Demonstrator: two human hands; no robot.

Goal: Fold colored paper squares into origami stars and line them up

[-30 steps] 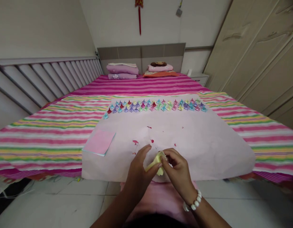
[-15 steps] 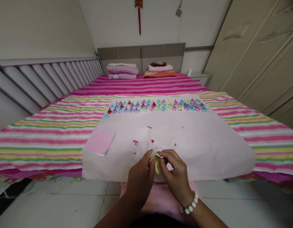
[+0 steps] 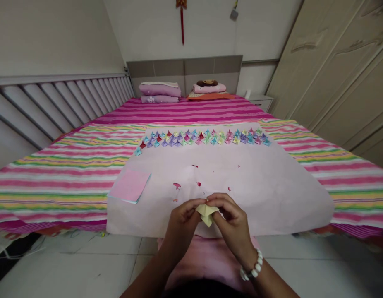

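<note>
Between both hands is a small piece of folded yellow paper (image 3: pixel 207 213), held just above the near part of a pale pink sheet (image 3: pixel 259 194). My left hand (image 3: pixel 184 221) pinches its left side, fingers curled. On the other side my right hand (image 3: pixel 233 219), with a white bead bracelet (image 3: pixel 256 265) at the wrist, grips the right and upper edges. The paper has a wide top and a point facing down toward me. A stack of square paper (image 3: pixel 130 185), pink on top, lies to the left on the sheet.
Rows of small folded paper pieces (image 3: pixel 191 138) in many colours line the sheet's far side. Small red marks (image 3: pixel 177 185) dot its middle. Underneath is a striped bedspread (image 3: pixel 64 169); folded bedding (image 3: pixel 160 90) sits by the headboard. A railing (image 3: pixel 70 99) stands left, a wardrobe (image 3: pixel 334 78) right.
The folded yellow paper has turned and opened wider, now showing a broad face with its point down. Both hands' fingers have shifted to its upper edges and sides.
</note>
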